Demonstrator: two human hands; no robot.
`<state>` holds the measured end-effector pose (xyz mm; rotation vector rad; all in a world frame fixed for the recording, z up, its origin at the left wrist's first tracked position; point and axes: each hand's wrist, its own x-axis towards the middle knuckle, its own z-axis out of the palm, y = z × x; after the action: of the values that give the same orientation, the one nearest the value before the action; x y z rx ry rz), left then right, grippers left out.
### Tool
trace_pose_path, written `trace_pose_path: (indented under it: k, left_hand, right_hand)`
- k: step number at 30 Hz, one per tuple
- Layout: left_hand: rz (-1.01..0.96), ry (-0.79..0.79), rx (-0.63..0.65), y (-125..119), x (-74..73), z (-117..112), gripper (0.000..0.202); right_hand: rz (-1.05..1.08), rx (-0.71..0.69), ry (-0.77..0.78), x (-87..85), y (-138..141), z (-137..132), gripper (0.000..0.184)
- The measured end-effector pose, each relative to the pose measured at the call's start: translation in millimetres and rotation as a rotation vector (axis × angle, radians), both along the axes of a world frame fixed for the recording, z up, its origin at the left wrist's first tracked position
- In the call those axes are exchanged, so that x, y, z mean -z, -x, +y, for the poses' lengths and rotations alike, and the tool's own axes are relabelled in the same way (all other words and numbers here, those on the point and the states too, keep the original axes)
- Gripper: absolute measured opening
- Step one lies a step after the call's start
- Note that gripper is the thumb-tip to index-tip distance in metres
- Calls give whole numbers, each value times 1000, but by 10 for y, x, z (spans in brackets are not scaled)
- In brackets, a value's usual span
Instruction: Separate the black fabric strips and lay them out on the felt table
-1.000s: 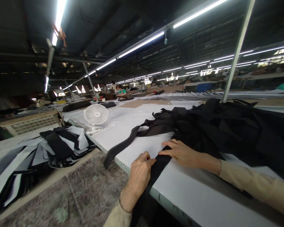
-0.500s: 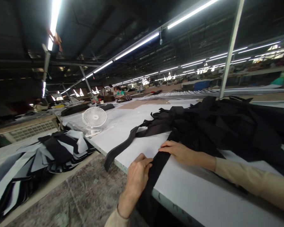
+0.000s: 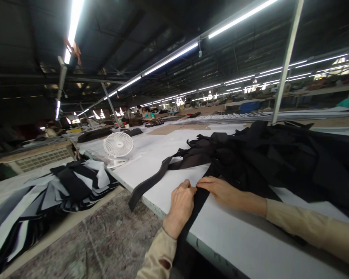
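Note:
A long black fabric strip (image 3: 198, 201) runs from a large heap of black fabric pieces (image 3: 279, 155) to the near edge of the white table (image 3: 250, 240) and hangs over it. My left hand (image 3: 180, 207) is closed, pinching the strip's left edge near the table edge. Flat on the strip just beyond it lies my right hand (image 3: 223, 190), fingers stretched out and pressing the cloth down, fingertips almost touching the left hand. A second black strip (image 3: 151, 180) lies to the left, its end drooping over the table edge.
A small white fan (image 3: 118, 146) stands on the table at the left. Below it, a fanned stack of black and white cut pieces (image 3: 61, 186) lies on a lower surface. A metal post (image 3: 285, 66) rises behind the heap. People work at distant tables (image 3: 147, 113).
My left hand has slid up along the strip toward my right hand, until the two nearly touch. The right hand has stayed flat on the cloth.

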<state>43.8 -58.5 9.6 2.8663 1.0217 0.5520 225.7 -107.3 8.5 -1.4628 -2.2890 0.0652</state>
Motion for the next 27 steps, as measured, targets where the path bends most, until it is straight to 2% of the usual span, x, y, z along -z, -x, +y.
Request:
trace_pose_path:
  k: [3,7,12,15,18,21,23,25,27]
  left_hand:
    - [-62,101,-35,59,-12,13,21]
    - [-166,217,-60,319,40,-87,19]
    - [-125,29,0,481,150,-219,32]
    - [-83,-11,-4,459,149,-222,33]
    - [-47,-5,-14,330,95,-171,31]
    - [-14,-15,-2,124,34,-81,30]
    - [-5,2,12,25,5,-26,28]
    - [-40,64,-4,18,-5,-5,23]
    - [-102,154,-46,108,7,-32,21]
  right_hand:
    - [4,4,17,64,-64,33,51]
    - [-40,-3,40,58,-76,31,54]
    - [-228,-73,70,-47,-36,-36,68]
    - [-271,-43,39,-133,-18,-76,61]
    - [-148,-20,-50,-152,-3,-70,52]
    - [-9,-107,-10,-68,-15,-15,49]
    - [29,-99,12,14,-46,27,46]
    - [39,-72,17,76,-82,56,46]
    - [30,-76,23,95,-104,62,48]
